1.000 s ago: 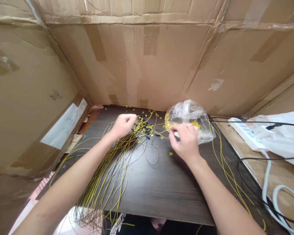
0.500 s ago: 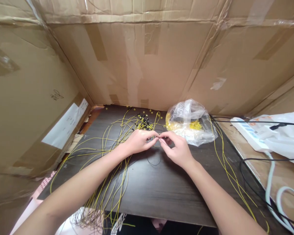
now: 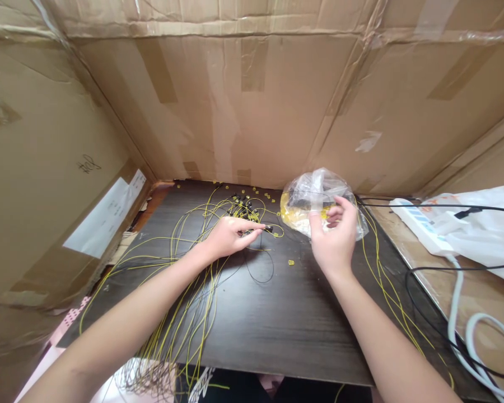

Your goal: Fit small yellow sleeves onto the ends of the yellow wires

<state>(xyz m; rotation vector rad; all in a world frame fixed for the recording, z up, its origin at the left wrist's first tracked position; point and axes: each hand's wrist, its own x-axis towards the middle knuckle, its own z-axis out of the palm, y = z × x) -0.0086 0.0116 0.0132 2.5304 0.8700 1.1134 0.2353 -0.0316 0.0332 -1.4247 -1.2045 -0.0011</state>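
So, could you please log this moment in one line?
left hand: pinched, grip unclear, near thin yellow wires; right hand: near crumpled clear plastic bag, grip unclear; small yellow pieces: scattered on dark tabletop

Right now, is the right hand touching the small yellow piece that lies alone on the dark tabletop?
Apart. The head view shows dark tabletop between the right hand and the small yellow piece, which lies left of it.

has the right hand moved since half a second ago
Yes, rightward and up in view: the right hand now overlaps more of the clear plastic bag.
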